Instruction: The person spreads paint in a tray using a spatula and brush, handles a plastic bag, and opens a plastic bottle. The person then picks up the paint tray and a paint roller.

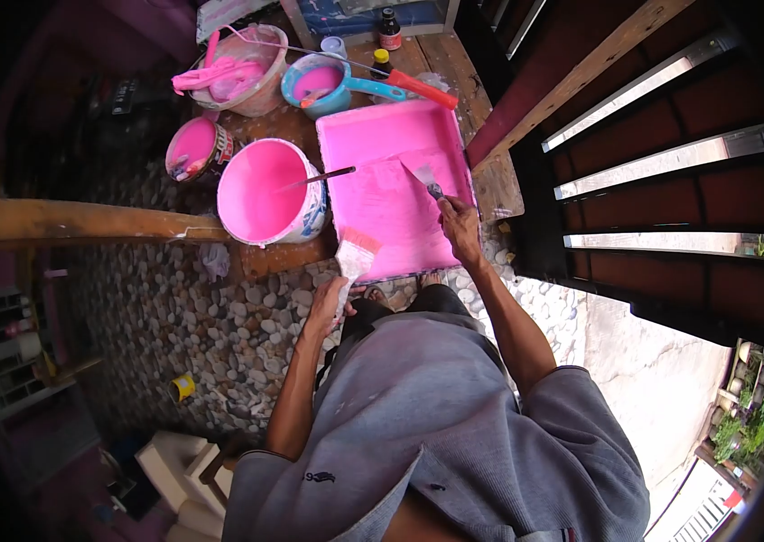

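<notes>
My left hand (323, 309) is closed round the handle of a wide paintbrush (357, 256), its bristles tinted pink and pointing up beside the tray's near left corner. In my right hand (461, 231) is a putty knife (428, 180), its thin blade angled up and left over the tray. The shallow rectangular paint tray (391, 264) is coated in pink paint on its floor and walls. Left of it stands a white bucket (317, 203) with pink inside, and a thin dark-handled stick (328, 178) leans out over the rim.
Behind the tray sit a blue dipper (346, 86) with pink paint, a red-handled roller frame (423, 89), small bottles (389, 32) and a basin (275, 90) holding pink-smeared tools. A paint can (219, 144) stands left. A wooden beam (102, 222) crosses the left side; dark slats (671, 163) border the right.
</notes>
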A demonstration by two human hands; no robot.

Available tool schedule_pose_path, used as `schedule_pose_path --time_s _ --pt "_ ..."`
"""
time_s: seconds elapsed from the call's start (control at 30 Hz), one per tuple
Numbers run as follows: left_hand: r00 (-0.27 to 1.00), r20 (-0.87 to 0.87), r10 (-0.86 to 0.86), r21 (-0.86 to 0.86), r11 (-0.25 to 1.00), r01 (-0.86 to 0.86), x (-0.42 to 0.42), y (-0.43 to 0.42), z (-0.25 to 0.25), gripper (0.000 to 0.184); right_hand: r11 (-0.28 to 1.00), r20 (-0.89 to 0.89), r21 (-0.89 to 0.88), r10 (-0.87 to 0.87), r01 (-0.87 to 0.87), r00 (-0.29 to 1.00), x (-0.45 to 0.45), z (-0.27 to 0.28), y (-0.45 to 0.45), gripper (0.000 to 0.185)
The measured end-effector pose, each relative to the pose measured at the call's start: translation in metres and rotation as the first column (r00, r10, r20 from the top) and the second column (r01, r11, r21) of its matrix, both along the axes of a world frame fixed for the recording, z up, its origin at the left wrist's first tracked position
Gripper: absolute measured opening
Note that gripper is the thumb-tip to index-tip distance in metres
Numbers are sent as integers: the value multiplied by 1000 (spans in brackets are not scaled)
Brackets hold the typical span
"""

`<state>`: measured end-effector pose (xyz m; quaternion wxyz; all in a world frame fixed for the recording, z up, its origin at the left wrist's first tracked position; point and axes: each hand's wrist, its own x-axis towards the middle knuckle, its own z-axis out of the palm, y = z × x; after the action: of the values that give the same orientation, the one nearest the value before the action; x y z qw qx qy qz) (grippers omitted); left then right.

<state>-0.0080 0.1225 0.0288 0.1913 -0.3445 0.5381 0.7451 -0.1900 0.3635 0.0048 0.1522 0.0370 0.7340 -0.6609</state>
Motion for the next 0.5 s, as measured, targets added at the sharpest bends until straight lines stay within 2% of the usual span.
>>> schedule_pose_path --time_s 0.13,0.17,0.27,0.5 --pt "999 21 31 -4 1000 -30 -1 0 3 41 999 -62 36 43 -41 997 6 20 8 33" --pt "999 23 37 5 999 -38 0 1 2 41 992 -50 125 38 -32 998 16 28 11 33" --pt "999 23 25 -13 1000 -25 0 1 6 40 980 10 185 68 -69 998 42 28 16 34" --pt "1000 0 25 9 1000 -25 1 -1 -6 38 993 -16 52 109 -108 994 19 -2 -43 32"
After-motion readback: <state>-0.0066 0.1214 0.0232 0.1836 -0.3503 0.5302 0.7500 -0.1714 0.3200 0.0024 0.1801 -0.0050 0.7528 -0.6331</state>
